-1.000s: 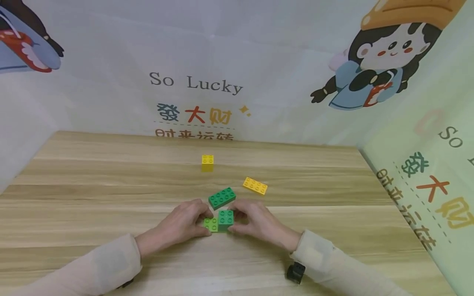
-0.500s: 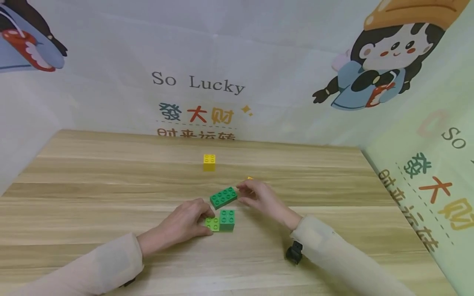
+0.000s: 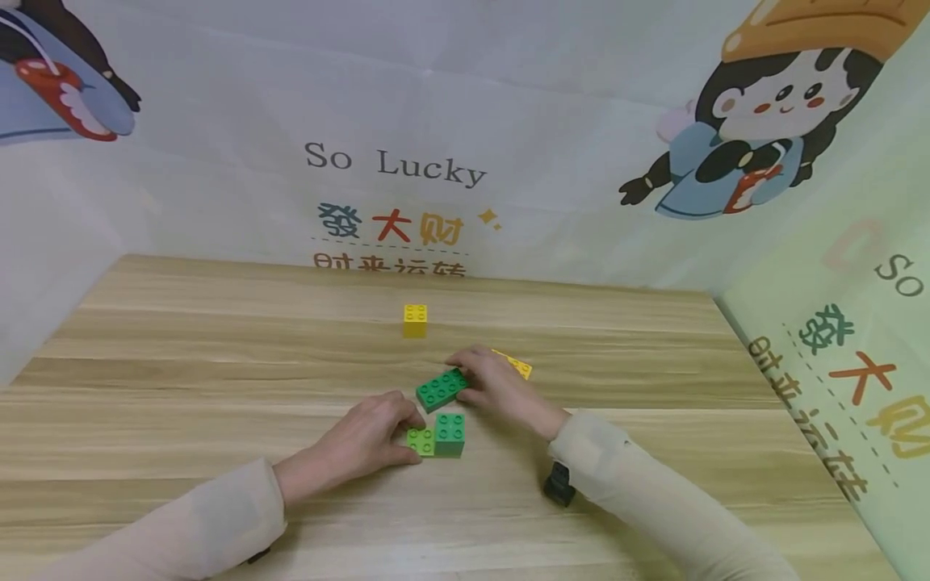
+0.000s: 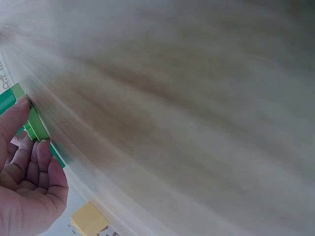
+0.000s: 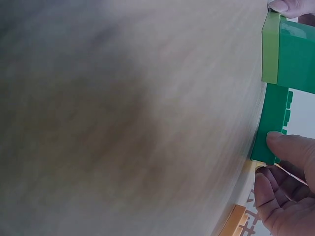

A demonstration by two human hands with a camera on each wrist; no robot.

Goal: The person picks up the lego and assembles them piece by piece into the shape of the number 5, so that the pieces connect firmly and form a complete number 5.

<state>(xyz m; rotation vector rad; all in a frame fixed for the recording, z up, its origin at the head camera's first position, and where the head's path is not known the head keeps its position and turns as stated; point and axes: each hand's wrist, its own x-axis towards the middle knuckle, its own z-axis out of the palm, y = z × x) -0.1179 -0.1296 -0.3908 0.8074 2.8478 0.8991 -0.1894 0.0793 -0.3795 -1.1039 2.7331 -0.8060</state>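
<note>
In the head view, my left hand (image 3: 366, 434) holds the left end of a light green toy building brick (image 3: 419, 441), thumb on the near side and fingers behind. A taller square green brick (image 3: 450, 434) sits on its right part; the right wrist view shows light green (image 5: 270, 49) under the green. Just behind lies a long dark green brick (image 3: 438, 390) with two rows of studs. My right hand (image 3: 501, 393) grips its right end, thumb (image 5: 290, 147) on its side and the other fingers partly hidden.
A yellow square brick (image 3: 415, 322) stands farther back on the wooden table (image 3: 218, 347). A flat orange-yellow brick (image 3: 522, 368) lies behind my right hand, partly covered by it. Printed cloth walls (image 3: 552, 161) border the back and right side.
My right hand has left the square green brick, gone back and right, then come left onto the long dark green brick's end. My left hand has stayed on the light green brick.
</note>
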